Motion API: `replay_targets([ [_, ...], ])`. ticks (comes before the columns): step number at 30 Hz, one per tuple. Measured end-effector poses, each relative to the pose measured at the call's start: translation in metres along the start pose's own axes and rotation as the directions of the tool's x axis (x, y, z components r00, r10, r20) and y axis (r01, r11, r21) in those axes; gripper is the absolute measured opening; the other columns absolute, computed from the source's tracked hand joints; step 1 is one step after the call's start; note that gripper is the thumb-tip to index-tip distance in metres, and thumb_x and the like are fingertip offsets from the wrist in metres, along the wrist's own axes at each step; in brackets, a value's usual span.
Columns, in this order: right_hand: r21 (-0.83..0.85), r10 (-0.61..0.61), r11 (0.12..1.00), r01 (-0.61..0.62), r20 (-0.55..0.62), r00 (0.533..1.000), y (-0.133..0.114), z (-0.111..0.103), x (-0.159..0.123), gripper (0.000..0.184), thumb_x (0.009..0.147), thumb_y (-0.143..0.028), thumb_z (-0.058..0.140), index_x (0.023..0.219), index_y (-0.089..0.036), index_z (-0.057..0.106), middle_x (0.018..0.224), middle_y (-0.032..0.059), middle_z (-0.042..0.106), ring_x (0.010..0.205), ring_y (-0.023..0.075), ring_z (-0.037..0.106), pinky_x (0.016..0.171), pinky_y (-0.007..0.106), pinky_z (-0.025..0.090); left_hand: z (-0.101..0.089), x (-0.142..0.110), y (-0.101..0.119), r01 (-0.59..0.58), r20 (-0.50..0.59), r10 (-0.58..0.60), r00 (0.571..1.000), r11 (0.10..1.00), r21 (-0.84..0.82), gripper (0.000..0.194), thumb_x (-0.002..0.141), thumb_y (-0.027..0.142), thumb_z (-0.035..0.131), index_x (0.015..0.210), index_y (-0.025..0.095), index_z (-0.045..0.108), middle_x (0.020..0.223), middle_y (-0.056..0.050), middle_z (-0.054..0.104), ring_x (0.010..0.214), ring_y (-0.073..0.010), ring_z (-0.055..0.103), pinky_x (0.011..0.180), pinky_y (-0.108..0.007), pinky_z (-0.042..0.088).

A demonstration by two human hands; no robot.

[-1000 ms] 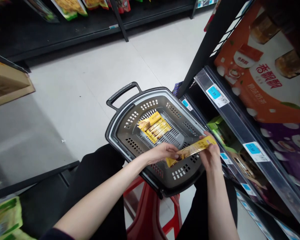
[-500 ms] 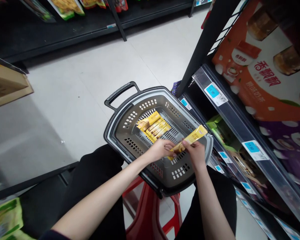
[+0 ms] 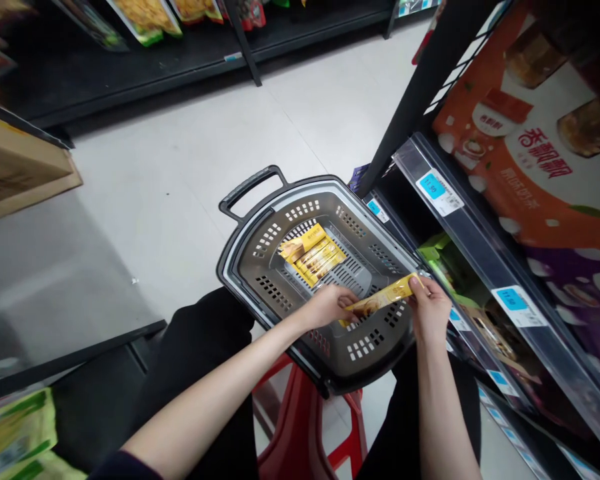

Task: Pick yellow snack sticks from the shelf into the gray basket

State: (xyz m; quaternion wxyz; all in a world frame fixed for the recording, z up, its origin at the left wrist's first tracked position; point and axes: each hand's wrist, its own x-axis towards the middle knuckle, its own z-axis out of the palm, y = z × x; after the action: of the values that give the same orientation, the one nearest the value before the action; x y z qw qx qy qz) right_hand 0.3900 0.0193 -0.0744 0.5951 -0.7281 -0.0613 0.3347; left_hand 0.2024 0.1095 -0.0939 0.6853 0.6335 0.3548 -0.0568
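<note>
Yellow packet [image 3: 387,295], long and narrow, is held slantwise over the near right part of a shopping basket [image 3: 250,277], between two hands. Its left end is pinched by the curled fingers of the left hand [image 3: 333,305] and is partly covered by them; a scrap of yellow shows below those fingers, and whether it belongs to the same packet cannot be told. The upper right end is pinched by the right hand [image 3: 430,308], with the thumb laid on the front and the other fingers mostly hidden behind. The print on the packet is too small and blurred to be read.

On the basket floor, more yellow packets [image 3: 313,257] are laid close together, overlapped so that their number is hard to make out. Part of the basket's near wall is hidden by the left hand and forearm. Below, a red stool [image 3: 297,427] is cut off by the bottom edge, and its top is covered by the basket. At the right, a large orange box [image 3: 540,160] is cut off by the picture's edge.
</note>
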Motion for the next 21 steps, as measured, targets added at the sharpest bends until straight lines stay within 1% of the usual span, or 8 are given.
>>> replay_targets([
  [2,-0.133,0.046,0.991,-0.027,0.141,0.989,0.002,-0.004,0.001,0.033,0.055,-0.037,0.077,0.076,-0.016,0.061,0.063,-0.0006,0.061,0.052,0.0126,0.056,0.044,0.023,0.045,-0.002,-0.001,-0.002,-0.036,0.008,0.035,0.999,0.965,0.26,0.024,0.064,0.021,0.07,0.087,0.014,0.067,0.076,-0.002,0.068,0.073,-0.0155,0.062,0.064,-0.022,0.045],
  [3,-0.189,0.077,0.981,-0.035,0.218,0.973,0.005,-0.005,0.0,0.034,0.054,-0.038,0.077,0.076,-0.017,0.061,0.065,0.0002,0.062,0.054,0.014,0.057,0.044,0.024,0.046,-0.003,-0.003,-0.002,-0.024,0.004,0.024,1.0,0.91,0.414,0.021,0.068,0.022,0.067,0.088,0.015,0.067,0.079,-0.004,0.069,0.077,-0.0166,0.062,0.066,-0.023,0.045],
  [6,-0.294,0.094,0.956,-0.003,0.296,0.951,0.024,0.004,-0.004,0.036,0.057,-0.042,0.074,0.078,-0.017,0.059,0.069,0.0027,0.064,0.058,0.0176,0.06,0.047,0.027,0.048,-0.001,-0.008,-0.002,0.14,-0.091,-0.107,0.99,0.692,0.709,0.023,0.08,0.012,0.049,0.097,0.008,0.064,0.091,-0.015,0.068,0.09,-0.0247,0.062,0.076,-0.033,0.046],
  [8,-0.377,0.019,0.923,0.079,0.248,0.969,0.044,0.018,-0.007,0.035,0.064,-0.046,0.067,0.082,-0.017,0.059,0.071,0.0045,0.064,0.061,0.0191,0.061,0.051,0.029,0.049,0.001,-0.013,-0.002,0.253,-0.173,-0.188,0.967,0.615,0.747,0.032,0.08,0.001,0.037,0.1,-0.001,0.061,0.096,-0.024,0.064,0.094,-0.0319,0.06,0.075,-0.042,0.046],
  [10,-0.506,-0.083,0.84,0.195,0.236,0.968,0.068,0.038,-0.006,0.034,0.071,-0.047,0.058,0.085,-0.016,0.061,0.074,0.0062,0.066,0.065,0.0201,0.062,0.057,0.03,0.048,0.003,-0.017,-0.003,0.287,-0.178,-0.234,0.956,0.604,0.744,0.033,0.078,-0.002,0.036,0.098,-0.003,0.061,0.097,-0.028,0.063,0.095,-0.0354,0.06,0.072,-0.045,0.047],
  [14,-0.673,-0.217,0.599,0.435,0.387,0.896,0.114,0.084,0.015,0.032,0.078,-0.043,0.048,0.084,-0.016,0.064,0.077,0.0079,0.067,0.067,0.0201,0.061,0.066,0.029,0.044,0.003,-0.026,-0.001,0.228,-0.065,-0.267,0.961,0.641,0.733,0.025,0.077,0.003,0.046,0.094,0.003,0.065,0.094,-0.022,0.066,0.091,-0.0328,0.062,0.071,-0.042,0.049],
  [18,-0.701,-0.191,0.485,0.523,0.498,0.846,0.155,0.128,0.045,0.032,0.08,-0.039,0.044,0.087,-0.016,0.065,0.081,0.0097,0.068,0.072,0.0206,0.061,0.068,0.028,0.041,-0.004,-0.03,0.005,0.171,-0.013,-0.229,0.973,0.684,0.709,0.025,0.078,0.005,0.047,0.095,0.007,0.065,0.096,-0.018,0.066,0.092,-0.0295,0.062,0.074,-0.041,0.048],
  [21,-0.695,-0.134,0.481,0.535,0.545,0.828,0.183,0.152,0.06,0.031,0.079,-0.037,0.044,0.087,-0.016,0.065,0.085,0.01,0.068,0.075,0.0208,0.061,0.072,0.028,0.041,-0.007,-0.03,0.006,0.201,-0.088,-0.199,0.976,0.669,0.715,0.027,0.076,0.004,0.048,0.098,0.005,0.064,0.095,-0.019,0.065,0.092,-0.0311,0.06,0.076,-0.045,0.047],
])
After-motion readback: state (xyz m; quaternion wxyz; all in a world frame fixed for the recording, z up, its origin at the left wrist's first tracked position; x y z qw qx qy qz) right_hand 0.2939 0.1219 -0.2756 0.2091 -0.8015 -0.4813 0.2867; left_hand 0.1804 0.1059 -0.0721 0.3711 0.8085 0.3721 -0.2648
